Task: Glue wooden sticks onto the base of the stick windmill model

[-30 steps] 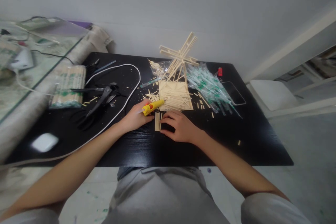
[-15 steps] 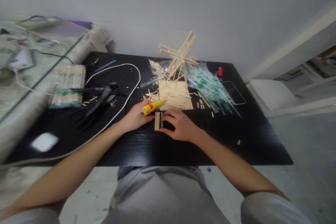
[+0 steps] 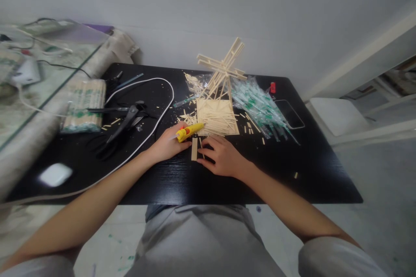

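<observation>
My left hand (image 3: 169, 143) is closed around a yellow hot glue gun (image 3: 190, 132), its nozzle pointing right over the edge of a square stick base. On the black table just below the nozzle lies a small panel of short wooden sticks (image 3: 194, 149) set side by side. To the right of that panel, my right hand (image 3: 222, 155) has its fingertips closed on a single short wooden stick (image 3: 202, 149), slightly tilted and apart from the panel. Cut sticks (image 3: 217, 124) lie heaped on the square base (image 3: 234, 130). Behind it rises a windmill-like stick frame (image 3: 224, 68).
Black scissors (image 3: 128, 119) and a wrapped bundle of sticks (image 3: 85, 104) lie left. A white cable (image 3: 143, 142) loops across the table. Plastic wrappers (image 3: 260, 101), a phone (image 3: 289, 114) and a red object (image 3: 272, 88) sit right. A white case (image 3: 56, 175) is near the front left.
The single stick under my right hand has tilted and shifted slightly right, away from the panel. My left hand and the glue gun stay nearly still.
</observation>
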A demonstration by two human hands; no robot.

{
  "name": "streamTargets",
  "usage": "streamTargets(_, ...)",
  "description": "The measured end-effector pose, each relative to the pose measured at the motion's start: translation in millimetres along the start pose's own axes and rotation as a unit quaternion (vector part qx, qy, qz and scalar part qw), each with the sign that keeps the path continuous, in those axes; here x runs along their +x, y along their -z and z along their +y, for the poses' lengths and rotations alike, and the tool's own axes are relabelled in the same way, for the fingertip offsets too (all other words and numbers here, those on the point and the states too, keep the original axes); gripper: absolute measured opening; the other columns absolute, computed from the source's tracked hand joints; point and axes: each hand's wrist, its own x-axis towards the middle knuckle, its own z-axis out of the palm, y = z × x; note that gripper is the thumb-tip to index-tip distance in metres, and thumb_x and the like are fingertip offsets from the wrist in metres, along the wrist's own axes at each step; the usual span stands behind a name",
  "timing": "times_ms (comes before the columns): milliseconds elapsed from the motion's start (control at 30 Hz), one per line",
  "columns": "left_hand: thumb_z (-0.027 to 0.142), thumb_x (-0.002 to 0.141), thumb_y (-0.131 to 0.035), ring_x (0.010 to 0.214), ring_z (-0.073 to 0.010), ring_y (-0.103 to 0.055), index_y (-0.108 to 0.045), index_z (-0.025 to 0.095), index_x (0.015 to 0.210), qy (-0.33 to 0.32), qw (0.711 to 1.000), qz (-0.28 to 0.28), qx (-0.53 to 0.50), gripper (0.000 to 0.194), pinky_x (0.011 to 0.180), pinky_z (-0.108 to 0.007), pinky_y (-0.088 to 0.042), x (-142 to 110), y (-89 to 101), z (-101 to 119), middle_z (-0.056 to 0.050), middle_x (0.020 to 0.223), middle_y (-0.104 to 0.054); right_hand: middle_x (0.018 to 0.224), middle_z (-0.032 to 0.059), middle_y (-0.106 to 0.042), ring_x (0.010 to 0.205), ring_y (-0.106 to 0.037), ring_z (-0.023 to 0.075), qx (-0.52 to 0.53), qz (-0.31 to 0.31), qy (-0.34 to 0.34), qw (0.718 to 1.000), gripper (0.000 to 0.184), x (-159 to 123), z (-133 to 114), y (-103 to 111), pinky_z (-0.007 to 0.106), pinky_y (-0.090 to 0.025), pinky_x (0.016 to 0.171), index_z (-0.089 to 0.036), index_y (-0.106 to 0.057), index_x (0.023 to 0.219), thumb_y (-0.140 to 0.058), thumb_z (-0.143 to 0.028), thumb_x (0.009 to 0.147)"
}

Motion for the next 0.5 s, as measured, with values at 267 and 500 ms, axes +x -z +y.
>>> streamTargets(267, 0.03, 0.077, -0.074, 0.083, -0.0193, -0.065, -0.059, 0.022, 0.101, 0.011, 1.0, 0.008, 0.017, 0.029, 0.076, -0.034, -0.052, 0, -0.6, 1, 0.001, 0.089, -0.066, 0.096, 0.0087, -0.069, 0.089, -0.057, 0.0224, -0.002, -0.017, 0.08, 0.997, 0.024, 1, -9, 5, 0.038, -0.049, 0.08, -0.017, -0.075, 0.082, -0.067, -0.032, 0.099)
streamTargets(500, 0.03, 0.078, -0.072, 0.083, -0.0195, -0.066, -0.058, 0.023, 0.098, 0.019, 1.0, 0.004, 0.014, 0.026, 0.077, -0.034, -0.053, 1, 0.3, 3, 0.001, 0.088, -0.066, 0.092, 0.0074, -0.067, 0.087, -0.055, 0.0212, 0.014, -0.052, 0.107, 0.993, 0.024, -2, -17, 5, 0.037, -0.045, 0.079, -0.016, -0.072, 0.079, -0.068, -0.032, 0.098)
